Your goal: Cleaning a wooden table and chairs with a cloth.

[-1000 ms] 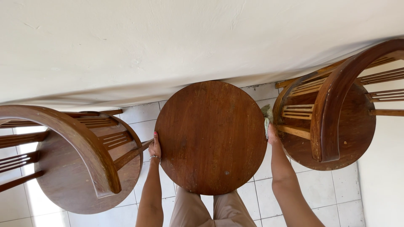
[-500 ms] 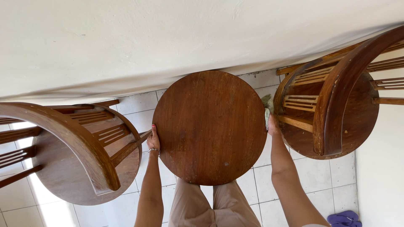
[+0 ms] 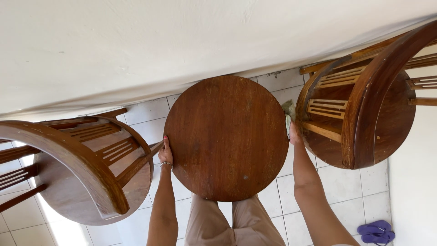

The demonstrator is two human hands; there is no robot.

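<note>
— So, what are the hands doing right now?

— They are holding the round wooden table (image 3: 226, 138). The left hand (image 3: 165, 154) is pressing flat on its left edge, with fingers pointing up along the rim. The right hand (image 3: 293, 133) is gripping the right edge, and it is also squeezing a small greenish cloth (image 3: 288, 114) against the rim.

— Where is the table sitting?

— It is standing on the white tiled floor (image 3: 150, 114), right in front of the person's legs in tan trousers (image 3: 232, 223). Its far edge is reaching in under the hanging white cloth (image 3: 182, 45). A wooden chair on the left (image 3: 77, 168) is just beside the left hand. A wooden chair on the right (image 3: 359, 109) is nearly touching the right hand.

— How should the person be holding it to do this well?

— I think both hands should be staying straight across from each other, so the top is not tipping. The grip on the cloth side might be slipping, so squeezing firmly there is wise. Going slowly between the two chairs should be keeping fingers from getting pinched.

— Is anything looking different from half a second ago?

— Yes. The table is sitting a little lower in the view now, with more of the white cloth showing above it. The hands are keeping the same spots on the rim. More of the purple sandals (image 3: 375, 231) at the bottom right corner of the floor is showing now.
</note>
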